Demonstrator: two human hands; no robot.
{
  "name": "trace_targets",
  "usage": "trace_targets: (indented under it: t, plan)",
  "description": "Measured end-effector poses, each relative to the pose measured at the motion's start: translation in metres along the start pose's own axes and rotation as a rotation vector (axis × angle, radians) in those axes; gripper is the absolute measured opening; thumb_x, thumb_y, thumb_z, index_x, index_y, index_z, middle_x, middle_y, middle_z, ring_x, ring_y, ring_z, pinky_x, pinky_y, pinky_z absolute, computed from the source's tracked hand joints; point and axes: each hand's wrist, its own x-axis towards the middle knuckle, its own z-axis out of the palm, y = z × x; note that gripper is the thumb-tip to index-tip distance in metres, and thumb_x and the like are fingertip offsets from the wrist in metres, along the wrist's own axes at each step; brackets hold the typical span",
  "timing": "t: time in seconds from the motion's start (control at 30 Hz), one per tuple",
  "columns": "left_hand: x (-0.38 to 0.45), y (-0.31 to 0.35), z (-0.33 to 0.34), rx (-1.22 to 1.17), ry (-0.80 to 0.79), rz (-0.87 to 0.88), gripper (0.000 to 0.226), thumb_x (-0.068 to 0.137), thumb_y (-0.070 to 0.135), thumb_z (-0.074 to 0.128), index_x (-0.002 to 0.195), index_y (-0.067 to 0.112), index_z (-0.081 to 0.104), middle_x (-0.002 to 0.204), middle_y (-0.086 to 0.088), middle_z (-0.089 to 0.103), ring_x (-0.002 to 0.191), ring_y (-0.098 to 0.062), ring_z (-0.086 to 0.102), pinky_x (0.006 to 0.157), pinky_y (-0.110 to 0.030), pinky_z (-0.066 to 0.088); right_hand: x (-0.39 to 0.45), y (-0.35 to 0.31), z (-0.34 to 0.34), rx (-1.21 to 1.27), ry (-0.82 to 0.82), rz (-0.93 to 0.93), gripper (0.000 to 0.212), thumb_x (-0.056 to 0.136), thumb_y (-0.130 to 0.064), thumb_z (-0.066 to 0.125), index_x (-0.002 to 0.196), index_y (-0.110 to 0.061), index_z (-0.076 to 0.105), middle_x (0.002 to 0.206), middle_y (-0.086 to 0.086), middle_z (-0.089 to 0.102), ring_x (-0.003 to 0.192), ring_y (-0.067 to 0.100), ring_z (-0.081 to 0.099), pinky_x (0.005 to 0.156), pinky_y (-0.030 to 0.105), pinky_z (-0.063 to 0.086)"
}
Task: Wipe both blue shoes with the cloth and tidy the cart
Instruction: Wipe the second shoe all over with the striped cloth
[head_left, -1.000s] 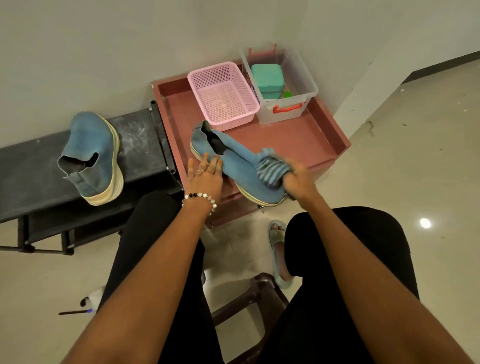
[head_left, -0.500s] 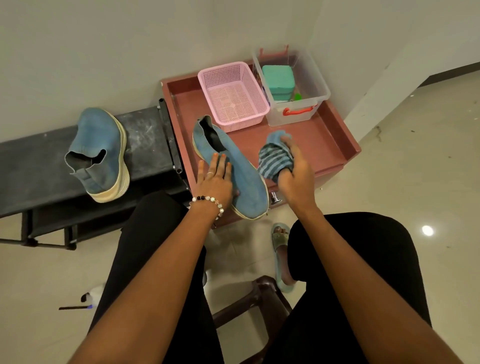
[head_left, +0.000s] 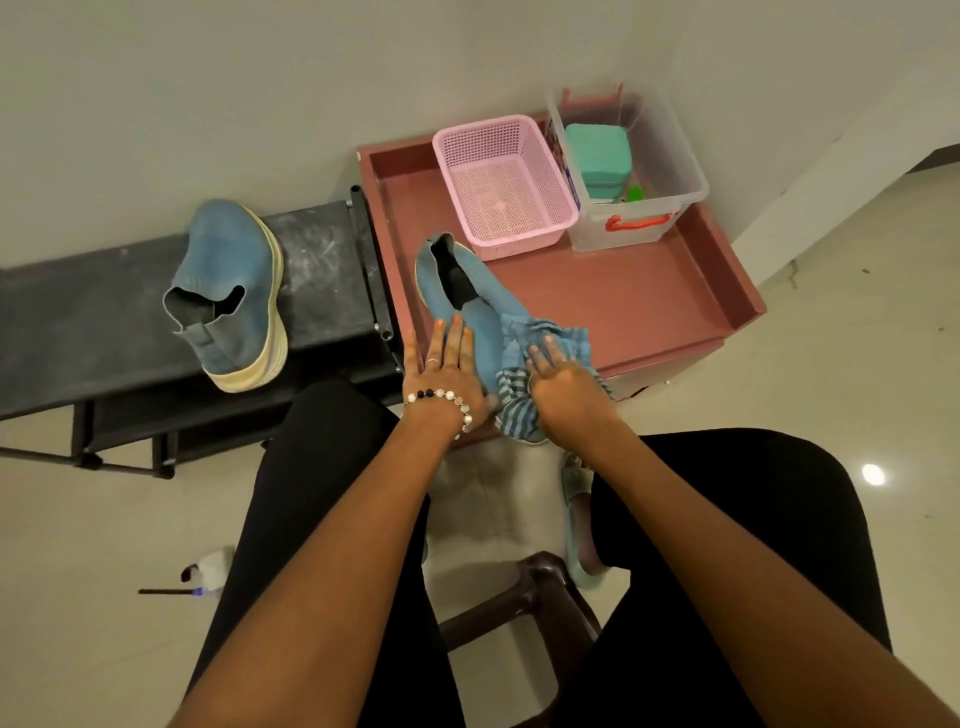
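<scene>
Blue fabric slip-on shoe with a pale sole (head_left: 470, 306) lies on the near left part of the reddish-brown cart top (head_left: 623, 296), heel toward the wall, toe toward the person and reaching the cart's front edge. Toe end is covered by a crumpled blue-and-grey striped cloth (head_left: 519, 384).

Left hand (head_left: 441, 369): fingers straight and slightly spread, palm flat on the shoe's left side at mid-length. A ring and a beaded bracelet are visible on it.

Right hand (head_left: 563, 379): palm down on the cloth, pressing it against the front of the shoe; fingers extended, not wrapped round the fabric as far as can be seen.

Second blue slip-on shoe with a thick cream sole (head_left: 228, 291) sits on the dark bench (head_left: 78, 322) to the left of the cart, well apart from both hands, tipped partly on its side with the opening facing the camera.

At the back of the cart: a pink perforated plastic basket (head_left: 504, 182), and just beside it on the right a clear plastic box with a red handle (head_left: 631, 171) holding a teal block-shaped item (head_left: 597, 156).
</scene>
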Motion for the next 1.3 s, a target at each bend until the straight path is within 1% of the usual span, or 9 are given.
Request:
trace_targets:
  t: [0.13,0.27,0.43,0.57,0.7,0.83,1.0,1.17,1.3]
  plan:
    - [0.003,0.000,0.000,-0.047,-0.034,0.011,0.100,0.089,0.063,0.039,0.148,0.010,-0.021,0.153,-0.005,-0.032,0.141,-0.022,-0.029,0.108,-0.056,-0.022,0.006,0.006,-0.002,-0.106,-0.002,-0.055,0.056,0.098,-0.020,0.032,0.147,0.002,0.014,0.156,0.018,0.010,0.145,0.034,0.002,0.116,0.052,0.005]
    - [0.002,0.002,-0.004,-0.051,-0.067,0.006,0.105,0.086,0.066,0.043,0.148,0.010,-0.021,0.153,-0.006,-0.033,0.140,-0.023,-0.030,0.107,-0.057,-0.022,0.035,0.013,-0.013,-0.150,0.004,-0.106,0.054,0.099,-0.017,0.025,0.147,0.002,0.009,0.157,0.018,0.005,0.145,0.033,-0.002,0.116,0.052,0.002]
    - [0.003,0.005,-0.009,0.003,-0.109,-0.019,0.110,0.081,0.077,0.036,0.147,0.008,-0.020,0.152,-0.006,-0.034,0.139,-0.024,-0.033,0.108,-0.059,-0.020,0.067,0.015,-0.029,-0.126,-0.022,-0.116,0.060,0.098,-0.014,0.033,0.148,-0.001,0.004,0.158,0.013,0.001,0.146,0.029,-0.003,0.118,0.049,0.005]
    - [-0.001,0.007,-0.008,0.031,-0.092,-0.025,0.110,0.080,0.080,0.031,0.147,0.009,-0.021,0.152,-0.006,-0.033,0.140,-0.023,-0.032,0.107,-0.059,-0.022,0.065,0.012,-0.025,-0.063,-0.015,-0.123,0.066,0.093,-0.013,0.041,0.148,0.000,0.007,0.158,0.013,0.005,0.146,0.029,-0.002,0.118,0.048,0.011]
    - [-0.002,0.004,-0.009,0.027,-0.079,-0.013,0.111,0.081,0.077,0.035,0.146,0.008,-0.023,0.152,-0.006,-0.033,0.141,-0.024,-0.030,0.107,-0.060,-0.022,0.031,0.010,-0.018,-0.005,-0.120,-0.124,0.068,0.092,-0.017,0.045,0.147,0.003,0.010,0.157,0.017,0.007,0.146,0.029,0.001,0.116,0.049,0.014]
    - [-0.006,0.007,-0.005,0.162,-0.012,-0.007,0.111,0.085,0.061,0.051,0.145,0.002,-0.022,0.153,-0.015,-0.028,0.143,-0.030,-0.023,0.108,-0.060,-0.019,-0.022,0.014,-0.005,0.089,-0.266,-0.187,0.070,0.087,-0.005,0.044,0.147,0.005,0.010,0.156,0.020,0.005,0.145,0.031,-0.001,0.117,0.045,0.012]
    - [-0.002,0.002,-0.004,0.139,-0.050,0.037,0.123,0.077,0.059,0.063,0.144,0.001,-0.023,0.151,-0.010,-0.031,0.143,-0.032,-0.022,0.111,-0.060,-0.015,-0.006,0.014,-0.002,0.025,-0.175,-0.179,0.068,0.087,-0.008,0.041,0.147,0.002,0.011,0.157,0.018,0.006,0.145,0.031,0.003,0.115,0.053,0.004]
    - [0.003,-0.003,-0.004,0.144,-0.106,0.070,0.123,0.078,0.060,0.062,0.142,0.003,-0.027,0.147,-0.011,-0.039,0.141,-0.031,-0.027,0.111,-0.061,-0.014,0.055,0.021,-0.019,-0.072,-0.039,-0.200,0.064,0.093,-0.015,0.038,0.147,0.002,0.008,0.157,0.018,0.005,0.145,0.031,0.003,0.115,0.052,0.002]
    - [0.007,-0.005,-0.002,0.149,-0.091,0.087,0.105,0.085,0.052,0.058,0.149,0.010,-0.015,0.150,-0.014,-0.035,0.141,-0.033,-0.026,0.110,-0.063,-0.014,0.085,0.025,-0.032,-0.090,0.007,-0.254,0.067,0.091,-0.010,0.042,0.148,0.001,0.008,0.157,0.017,0.006,0.145,0.030,0.003,0.116,0.049,0.003]
